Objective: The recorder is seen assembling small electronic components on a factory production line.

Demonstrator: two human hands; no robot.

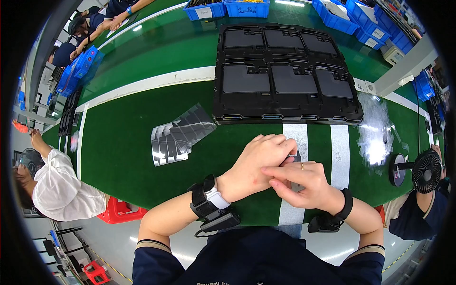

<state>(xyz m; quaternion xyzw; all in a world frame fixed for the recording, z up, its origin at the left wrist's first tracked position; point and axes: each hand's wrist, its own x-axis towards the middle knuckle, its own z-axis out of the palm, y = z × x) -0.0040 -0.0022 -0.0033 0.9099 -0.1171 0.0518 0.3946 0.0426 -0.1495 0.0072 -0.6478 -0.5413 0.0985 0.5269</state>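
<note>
At the left edge of the green surface point(118, 128), a person in a white shirt point(64, 183) sits on a red stool point(121, 211). Near the far left corner there are blue boxes point(84, 62). Going to the right, a shiny clear sheet point(178, 137) with dark strips lies flat on the left half of the surface, well apart from the hands. By the far edge stands another blue box point(205, 11), with a label on its front. The left hand point(261, 161) is above the surface, close to the near edge; its back is turned up and its fingers are bent down. Between this hand and the tray's near side the green cloth is visible. The black tray point(265, 108) lies beyond the hands, and grey flat pieces point(294, 78) rest in its six compartments. A small dark piece point(298, 155) shows between the hands, mostly covered by them. The right hand point(304, 183) is placed against the left one, its thumb and forefinger close together; I cannot tell what either hand pinches. Further right is a heap of clear films point(373, 130), then a small black fan point(426, 172) near the right edge.
</note>
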